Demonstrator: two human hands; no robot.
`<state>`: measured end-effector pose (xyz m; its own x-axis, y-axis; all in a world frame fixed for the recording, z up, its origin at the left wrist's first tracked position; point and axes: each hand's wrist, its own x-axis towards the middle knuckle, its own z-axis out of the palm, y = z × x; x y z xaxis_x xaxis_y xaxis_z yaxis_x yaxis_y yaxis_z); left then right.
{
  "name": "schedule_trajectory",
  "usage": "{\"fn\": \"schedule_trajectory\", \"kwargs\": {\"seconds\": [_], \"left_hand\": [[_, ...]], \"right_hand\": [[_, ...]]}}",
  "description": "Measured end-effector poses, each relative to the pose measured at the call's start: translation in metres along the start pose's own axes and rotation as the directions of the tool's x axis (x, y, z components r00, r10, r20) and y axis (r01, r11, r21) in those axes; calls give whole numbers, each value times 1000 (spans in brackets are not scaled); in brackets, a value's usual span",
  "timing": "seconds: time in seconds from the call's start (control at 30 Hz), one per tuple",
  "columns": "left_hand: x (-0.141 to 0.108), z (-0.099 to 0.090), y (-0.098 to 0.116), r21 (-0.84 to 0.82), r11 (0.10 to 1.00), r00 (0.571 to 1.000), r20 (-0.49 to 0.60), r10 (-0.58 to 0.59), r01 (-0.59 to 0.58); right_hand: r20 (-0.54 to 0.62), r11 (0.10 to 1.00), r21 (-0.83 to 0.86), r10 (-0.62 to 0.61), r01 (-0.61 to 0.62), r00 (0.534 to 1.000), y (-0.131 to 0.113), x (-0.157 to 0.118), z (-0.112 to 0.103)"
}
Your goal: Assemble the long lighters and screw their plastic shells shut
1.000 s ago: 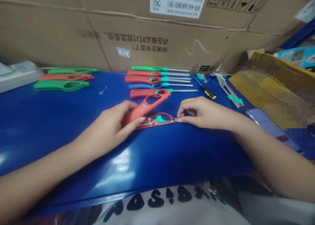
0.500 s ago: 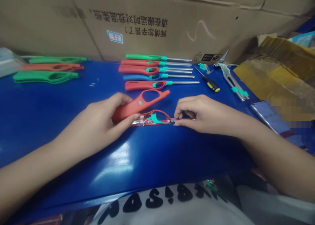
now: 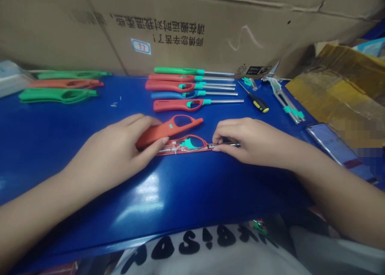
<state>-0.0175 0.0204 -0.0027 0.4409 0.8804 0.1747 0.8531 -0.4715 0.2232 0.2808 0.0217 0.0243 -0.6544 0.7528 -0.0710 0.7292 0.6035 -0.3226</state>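
Note:
On the blue table lies an opened red lighter half (image 3: 197, 148), its inner parts showing, with a teal trigger (image 3: 189, 143) and thin white wires. My left hand (image 3: 129, 140) grips a loose red shell half (image 3: 174, 129) just behind it; the thumb rests at the opened half's left end. My right hand (image 3: 237, 138) pinches the metal tube (image 3: 212, 146) at the right end of the opened half. Most of the tube is hidden by my fingers.
Several finished-looking stick lighters (image 3: 180, 104) lie in a row behind my hands. Green and red shells (image 3: 57, 95) are at the left. A screwdriver (image 3: 258, 102), metal tubes with teal parts (image 3: 288, 104), a phone (image 3: 333, 144) and a cardboard box (image 3: 168, 58) stand or lie around.
The loose red shell half in my left hand has tipped lower and shifted slightly left, nearer the opened half. My right hand stays at the tube, almost unmoved.

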Motion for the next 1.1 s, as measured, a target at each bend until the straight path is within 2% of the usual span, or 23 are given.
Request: {"fn": "schedule_trajectory", "kwargs": {"seconds": [0.13, 0.23, 0.37, 0.47, 0.6, 0.77, 0.87, 1.03, 1.1], "left_hand": [[3, 4, -6, 41, 995, 993, -80, 91, -88], [2, 5, 1, 3, 987, 977, -145, 157, -159], [-4, 7, 17, -121, 943, 949, -102, 299, -310], [-8, 10, 23, -162, 920, 934, -92, 346, -357], [-10, 13, 22, -207, 902, 925, -128, 359, -379], [-9, 15, 26, -272, 882, 918, -208, 337, -385], [-8, 17, 30, -299, 874, 919, -223, 326, -383], [-7, 19, 31, -337, 878, 935, -222, 278, -341], [-6, 19, 31, -361, 871, 938, -219, 268, -333]], "right_hand": [[-5, 999, -30, -19, 18, 1000, -1, 0, 0], [-39, 997, -52, -62, 60, 997, -2, 1, 1], [-106, 988, -71, -146, 139, 984, -4, 2, 7], [-146, 976, -74, -215, 206, 966, -6, 3, 13], [-211, 958, -82, -287, 276, 934, -9, 5, 20], [-262, 951, -87, -310, 297, 914, -13, 5, 25], [-275, 935, -94, -354, 342, 894, -13, 6, 28], [-308, 886, -167, -464, 433, 831, -13, 8, 31], [-304, 882, -193, -470, 430, 828, -13, 8, 31]]}}
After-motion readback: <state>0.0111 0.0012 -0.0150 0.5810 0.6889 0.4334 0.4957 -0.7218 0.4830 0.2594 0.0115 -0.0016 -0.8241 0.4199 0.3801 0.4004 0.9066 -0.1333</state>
